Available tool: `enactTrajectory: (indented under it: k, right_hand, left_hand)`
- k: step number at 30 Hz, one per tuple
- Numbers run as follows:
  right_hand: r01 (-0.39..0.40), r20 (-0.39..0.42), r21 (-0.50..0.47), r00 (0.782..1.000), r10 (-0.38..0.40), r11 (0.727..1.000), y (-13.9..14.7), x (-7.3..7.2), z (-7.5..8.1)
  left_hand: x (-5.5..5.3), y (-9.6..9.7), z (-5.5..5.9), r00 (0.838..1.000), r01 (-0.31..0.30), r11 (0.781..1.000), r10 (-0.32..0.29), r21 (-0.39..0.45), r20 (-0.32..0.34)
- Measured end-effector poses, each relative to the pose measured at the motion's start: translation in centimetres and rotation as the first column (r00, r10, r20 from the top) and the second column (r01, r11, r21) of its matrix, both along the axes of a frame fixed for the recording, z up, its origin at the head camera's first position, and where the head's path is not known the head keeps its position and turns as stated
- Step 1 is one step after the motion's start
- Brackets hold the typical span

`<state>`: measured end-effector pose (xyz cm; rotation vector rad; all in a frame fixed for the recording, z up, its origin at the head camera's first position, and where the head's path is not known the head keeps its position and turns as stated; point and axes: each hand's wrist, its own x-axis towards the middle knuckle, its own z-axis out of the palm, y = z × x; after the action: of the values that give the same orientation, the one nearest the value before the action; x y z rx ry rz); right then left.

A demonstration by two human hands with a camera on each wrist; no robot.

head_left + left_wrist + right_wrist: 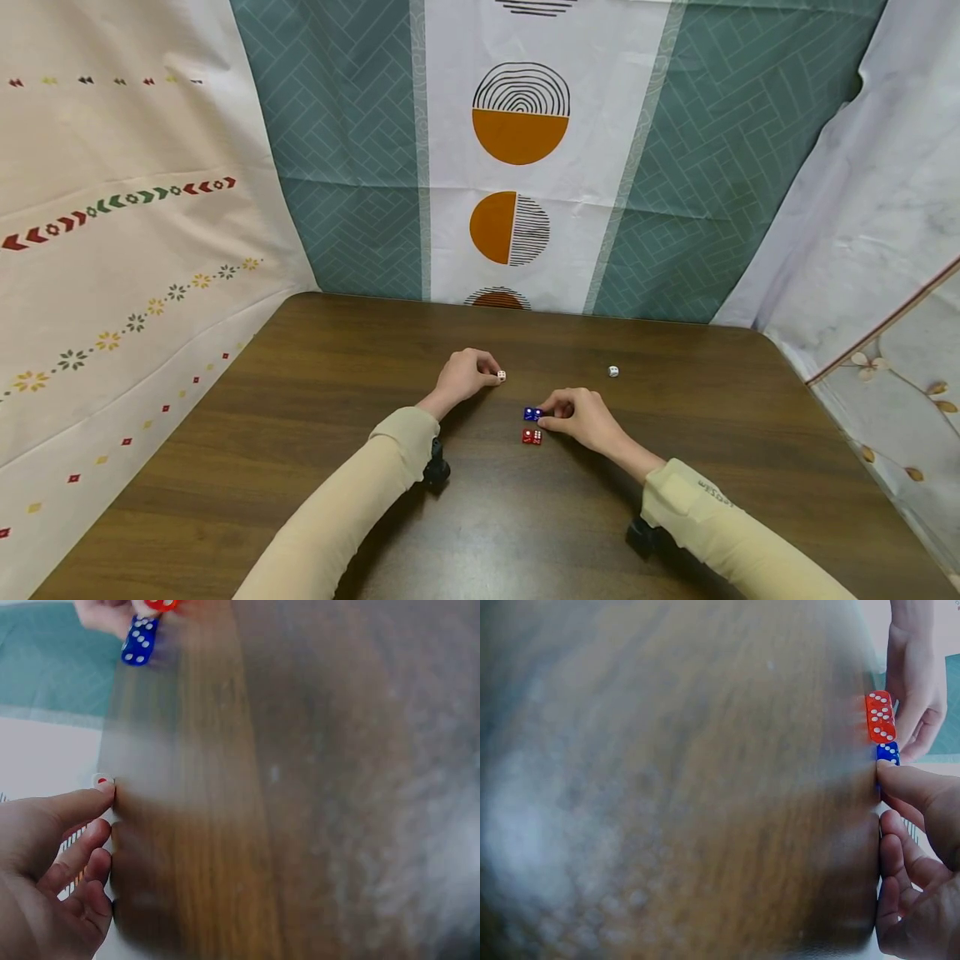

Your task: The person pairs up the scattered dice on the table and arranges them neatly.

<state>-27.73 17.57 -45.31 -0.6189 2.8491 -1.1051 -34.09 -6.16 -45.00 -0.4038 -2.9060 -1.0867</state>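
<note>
Near the center of the frame, we see the left hand point(459, 379) pinching a white die point(502, 376) and the right hand point(588, 418) gripping a blue die point(537, 414) just above red dice point(527, 436).

The head view looks forward-down from above; close wrist views skim the table point(487, 533), sharing blue dice point(139, 640).

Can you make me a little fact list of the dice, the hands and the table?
Left hand: pinches a white die
Right hand: pinches the right-hand blue die
Other blue die: just left of it
Red dice: two, side by side
Other white die: alone, untouched
Table: brown
</note>
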Motion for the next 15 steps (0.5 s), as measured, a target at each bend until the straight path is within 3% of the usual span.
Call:
enactTrajectory:
  k: [15]
  right_hand:
    - [-0.014, 0.005, -0.004, 1.0, 0.014, 1.0, 0.1, 0.1, 0.2]
  left_hand:
    - [1.1, 1.9, 0.3, 0.996, 0.081, 0.997, -0.081, -0.005, 0.024]
